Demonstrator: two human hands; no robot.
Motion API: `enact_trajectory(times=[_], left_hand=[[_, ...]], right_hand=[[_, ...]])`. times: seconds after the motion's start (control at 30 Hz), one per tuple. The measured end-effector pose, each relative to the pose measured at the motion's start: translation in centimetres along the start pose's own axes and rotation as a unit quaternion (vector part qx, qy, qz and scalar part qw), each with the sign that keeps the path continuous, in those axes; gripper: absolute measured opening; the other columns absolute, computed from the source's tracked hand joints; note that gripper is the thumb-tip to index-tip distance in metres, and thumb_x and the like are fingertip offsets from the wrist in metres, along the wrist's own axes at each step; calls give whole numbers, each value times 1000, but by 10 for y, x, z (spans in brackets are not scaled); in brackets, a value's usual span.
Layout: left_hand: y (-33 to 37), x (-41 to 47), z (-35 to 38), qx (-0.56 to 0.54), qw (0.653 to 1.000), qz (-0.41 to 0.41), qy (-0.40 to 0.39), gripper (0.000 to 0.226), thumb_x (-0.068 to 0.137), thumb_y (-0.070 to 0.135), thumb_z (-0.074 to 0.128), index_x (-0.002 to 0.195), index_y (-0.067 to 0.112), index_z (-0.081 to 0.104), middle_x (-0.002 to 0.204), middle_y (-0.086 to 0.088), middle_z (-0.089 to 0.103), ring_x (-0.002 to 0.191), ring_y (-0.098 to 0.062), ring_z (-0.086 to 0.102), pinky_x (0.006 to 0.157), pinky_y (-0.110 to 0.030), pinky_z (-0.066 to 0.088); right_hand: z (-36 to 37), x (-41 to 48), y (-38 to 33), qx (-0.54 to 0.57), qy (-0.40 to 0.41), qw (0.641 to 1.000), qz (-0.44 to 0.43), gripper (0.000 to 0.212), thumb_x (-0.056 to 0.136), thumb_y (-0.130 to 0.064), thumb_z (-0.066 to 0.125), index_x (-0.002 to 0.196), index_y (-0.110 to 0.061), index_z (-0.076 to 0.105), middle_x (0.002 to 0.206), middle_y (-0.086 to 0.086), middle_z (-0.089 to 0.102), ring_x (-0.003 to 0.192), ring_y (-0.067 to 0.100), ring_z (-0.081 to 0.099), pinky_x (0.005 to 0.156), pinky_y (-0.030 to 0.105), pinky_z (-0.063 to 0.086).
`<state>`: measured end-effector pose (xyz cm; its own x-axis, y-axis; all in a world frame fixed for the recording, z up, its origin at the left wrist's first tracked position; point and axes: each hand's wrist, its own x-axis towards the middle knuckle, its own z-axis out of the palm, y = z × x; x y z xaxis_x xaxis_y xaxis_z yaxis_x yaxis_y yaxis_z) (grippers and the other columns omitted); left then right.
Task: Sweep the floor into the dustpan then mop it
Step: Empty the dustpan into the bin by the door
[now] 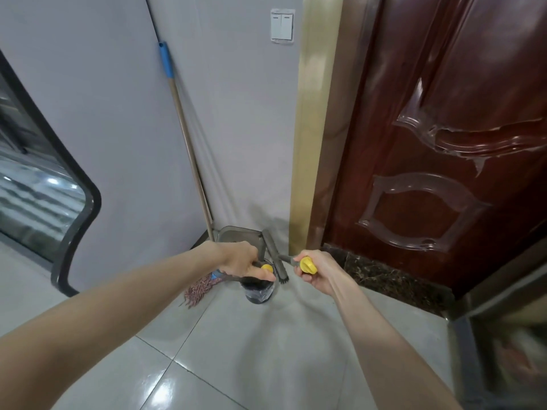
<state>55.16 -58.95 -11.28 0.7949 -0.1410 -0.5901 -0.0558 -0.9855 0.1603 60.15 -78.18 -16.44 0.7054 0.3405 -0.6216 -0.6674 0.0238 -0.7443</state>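
Yellow caps top the dustpan (236,234) and broom (273,250) handles, clenched in the left hand (239,258) and right hand (316,271) respectively, likely for carrying both out of the corner where the mop (189,149) leans.

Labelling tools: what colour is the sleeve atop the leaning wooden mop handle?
Blue; the plastic sleeve shows best in the head view.

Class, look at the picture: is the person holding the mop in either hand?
No, the mop leans untouched against the wall, while the left hand and right hand each grip a yellow-capped handle.
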Motion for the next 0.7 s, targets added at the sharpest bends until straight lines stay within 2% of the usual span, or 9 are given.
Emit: enact_trajectory(times=[0.13, 0.23, 0.33, 0.4, 0.5, 0.57, 0.63, 0.7], left_hand=[[5, 7, 5, 19, 1000, 14, 5, 117, 43, 104, 23, 82, 2, 63, 94, -18, 67, 83, -33, 65, 78, -42, 54], [18, 5, 10, 37, 999, 19, -10, 109, 41, 104, 26, 75, 5, 58, 81, -15, 65, 73, -30, 63, 72, -40, 54], [27, 9, 17, 56, 998, 29, -22, 111, 44, 103, 28, 78, 2, 61, 75, -10, 66, 68, -28, 62, 69, -37, 56], [36, 8, 19, 87, 995, 31, -30, 99, 47, 100, 28, 64, 6, 52, 64, -8, 57, 57, -25, 52, 60, -34, 47], [49, 7, 16, 102, 994, 32, -31, 89, 49, 98, 30, 57, 10, 43, 61, -7, 51, 54, -23, 46, 56, -32, 43], [50, 9, 18, 95, 994, 33, -33, 92, 50, 97, 30, 61, 7, 47, 65, -9, 53, 56, -23, 47, 57, -33, 44], [48, 13, 21, 94, 995, 30, -35, 99, 56, 95, 32, 74, 0, 54, 73, -11, 58, 61, -23, 50, 60, -36, 48], [47, 14, 25, 115, 992, 29, -37, 91, 70, 86, 38, 84, -1, 56, 77, -11, 56, 64, -22, 48, 58, -33, 44]], right_hand=[[-6, -6, 7, 11, -7, 1000, -4, 8, 79, 5, 55, 75, 1, 51, 48, 11, 48, 46, 20, 42, 28, 17, 24], [-14, -10, 16, 18, -6, 1000, -2, 8, 79, 4, 56, 75, 1, 51, 49, 12, 49, 46, 20, 41, 28, 17, 24], [-21, -12, 24, 32, -1, 999, -1, 8, 79, 4, 56, 76, 0, 50, 56, 13, 48, 45, 19, 43, 28, 16, 23], [-26, -13, 29, 40, -1, 999, -2, 9, 79, 4, 55, 74, -1, 49, 57, 13, 47, 46, 19, 43, 28, 16, 22], [-33, -16, 34, 48, 4, 999, -5, 10, 78, 4, 55, 72, 0, 49, 54, 12, 46, 50, 21, 42, 28, 15, 21], [-37, -17, 36, 49, 9, 999, -6, 10, 78, 5, 55, 72, 0, 49, 56, 12, 46, 49, 21, 44, 28, 15, 20], [-40, -18, 37, 49, 11, 999, -7, 10, 78, 6, 55, 72, 0, 49, 58, 13, 46, 47, 20, 45, 29, 15, 19], [-42, -18, 37, 52, 12, 999, -10, 11, 78, 6, 55, 71, -1, 49, 56, 13, 45, 48, 21, 44, 29, 15, 19]])
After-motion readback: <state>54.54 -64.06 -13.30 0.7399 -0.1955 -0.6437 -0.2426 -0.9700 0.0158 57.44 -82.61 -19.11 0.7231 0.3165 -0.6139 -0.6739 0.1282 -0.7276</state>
